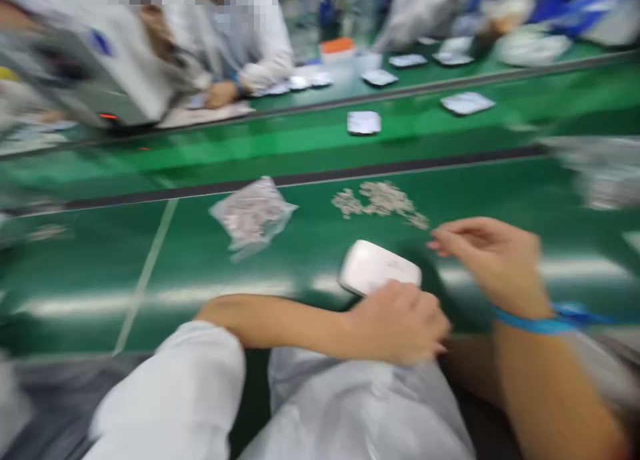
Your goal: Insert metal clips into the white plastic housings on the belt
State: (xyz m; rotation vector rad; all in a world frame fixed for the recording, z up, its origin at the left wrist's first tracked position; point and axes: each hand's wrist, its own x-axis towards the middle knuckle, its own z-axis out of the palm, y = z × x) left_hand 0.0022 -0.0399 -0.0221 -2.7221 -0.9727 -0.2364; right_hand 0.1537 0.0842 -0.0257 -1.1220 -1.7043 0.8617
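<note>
My left hand is closed over the near right edge of a white rounded plastic device, which tilts on the green bench; most of its fingertips are hidden. Beside it, on the right, my right hand has its thumb and fingers pinched together. Whatever may be between those fingertips is too small and blurred to name. A blue strap circles the right wrist. Just past the right fingertips lies a loose pile of small pale parts. A clear plastic bag of similar small parts lies to the left.
Beyond the dark rail runs a green conveyor carrying silvery-white flat pieces. A grey machine stands at the far left. Co-workers in white coats sit opposite. Another clear bag lies at the right.
</note>
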